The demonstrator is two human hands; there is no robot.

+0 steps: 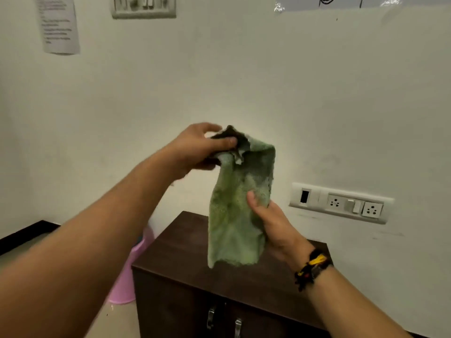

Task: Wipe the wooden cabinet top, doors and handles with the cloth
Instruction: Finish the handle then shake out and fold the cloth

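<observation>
Cloth [238,211]: one, green, fuzzy, dark-stained near top, hanging above wooden cabinet [185,264]. Two handles [211,317]. Left hand [200,148] fingers pinch top; right hand [273,224] grips side.

A pale, off-white wall [244,69] fills most of the view. High on the left a printed paper sheet [59,25] is taped to it, the text too blurred to read. Beside it, at the top edge, sits a white switch plate [144,7]. At the top right, a taped sheet [341,2] carries black handwriting. Lower on the right a long white socket panel [341,203] holds 2 sockets with a switch between them. A dark skirting board [24,234] runs along the base of the wall at left, above a light floor [117,318]. A pink plastic bin [127,276] stands on the floor near the wall. Lighting is dim and warm.
</observation>
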